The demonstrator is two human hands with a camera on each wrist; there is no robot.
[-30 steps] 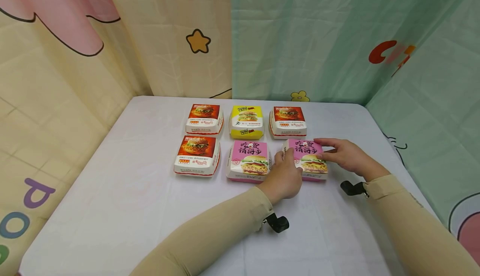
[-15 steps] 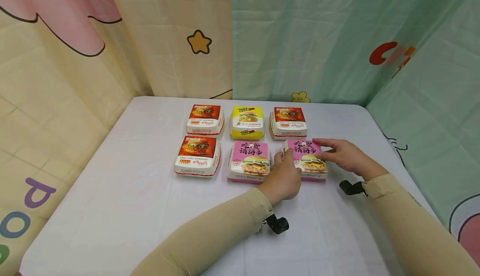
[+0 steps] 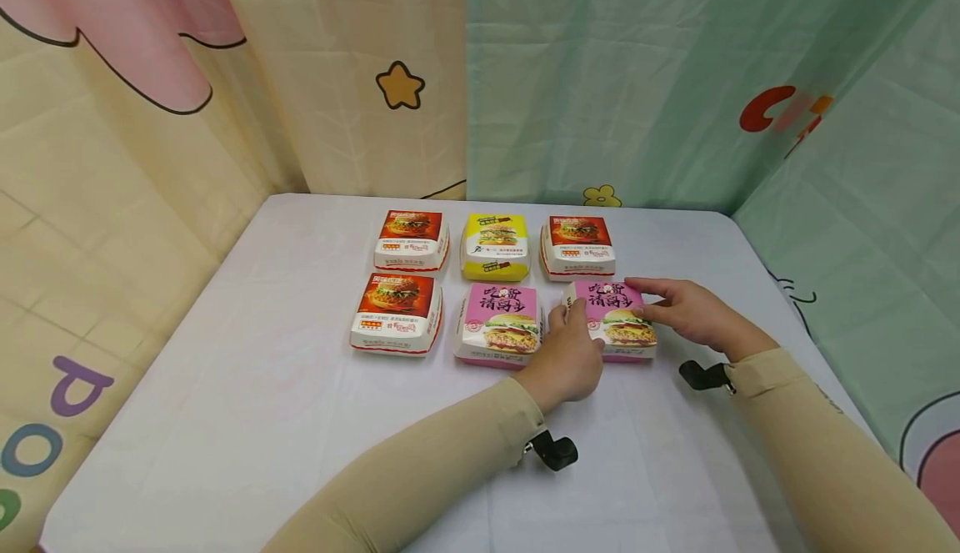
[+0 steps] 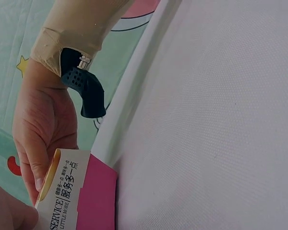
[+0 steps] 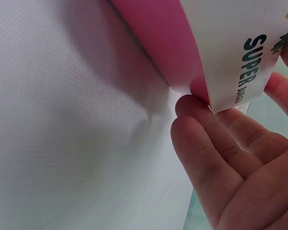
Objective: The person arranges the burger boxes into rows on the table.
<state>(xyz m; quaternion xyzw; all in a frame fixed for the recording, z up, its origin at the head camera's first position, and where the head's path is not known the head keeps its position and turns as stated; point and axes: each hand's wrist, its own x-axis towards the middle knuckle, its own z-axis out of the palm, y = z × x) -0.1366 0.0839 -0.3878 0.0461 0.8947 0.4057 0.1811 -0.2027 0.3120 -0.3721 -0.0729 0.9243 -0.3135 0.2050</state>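
Note:
A pink-topped burger box (image 3: 618, 315) sits at the right end of the front row on the white table, with both hands on it. My left hand (image 3: 567, 359) grips its left side, fingertips at the top edge and thumb at the near side. On the opposite side, my right hand (image 3: 693, 315) holds the right edge between thumb and fingers. In the right wrist view, fingertips (image 5: 194, 105) meet the box's lower corner. The left wrist view shows the box's pink lower side (image 4: 98, 196) close over the cloth. A matching pink burger box (image 3: 498, 324) stands just left of my left hand.
Behind are a red-and-white burger box (image 3: 577, 246), a yellow one (image 3: 495, 246) and another red-and-white one (image 3: 411, 240). A further red-and-white box (image 3: 396, 313) stands front left. Printed curtains (image 3: 600, 77) hang around the white table (image 3: 225, 386).
The pink box between my hands shifts very slightly left, then back right. Both hands keep their hold almost still, and the other boxes stay in place.

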